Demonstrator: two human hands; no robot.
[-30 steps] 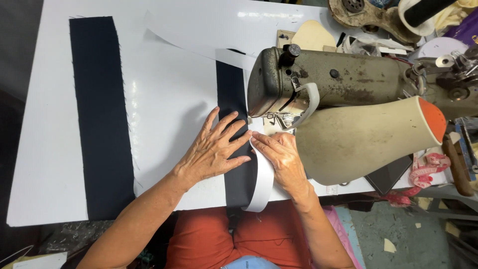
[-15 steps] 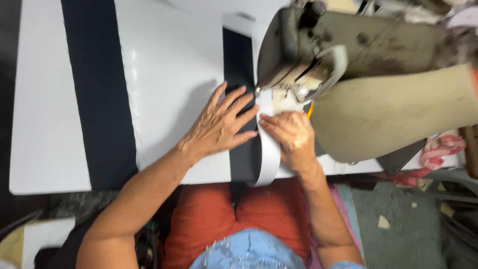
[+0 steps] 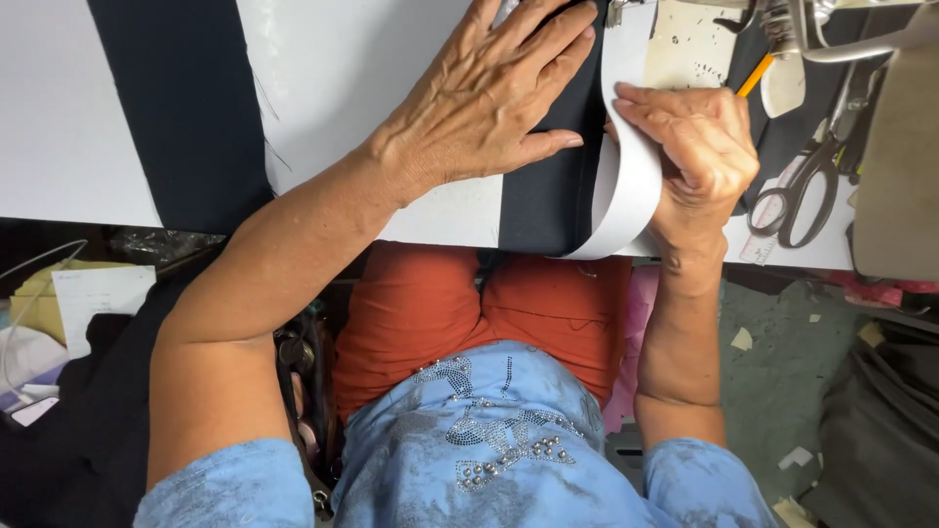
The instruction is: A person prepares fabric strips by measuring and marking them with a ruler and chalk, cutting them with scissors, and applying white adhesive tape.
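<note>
Head view shows a dark fabric strip [image 3: 548, 196] lying on the white worktop [image 3: 333, 88] and running over its near edge, with a white band [image 3: 626, 186] curling up along its right side. The left hand [image 3: 489, 98] lies flat on the strip, fingers [image 3: 548, 44] spread wide and pressing it down. The right hand [image 3: 699, 161] holds the white band, fingers curled narrow around its edge, lining it up against the dark strip. The step in hand looks like matching the two edges ahead of the sewing machine [image 3: 822, 29] at the top right; the next move would call for keeping both layers even while feeding them forward. Scissors [image 3: 807, 191] lie just right of the right hand, and a second dark strip [image 3: 181, 108] lies well apart at left. No containers show.
</note>
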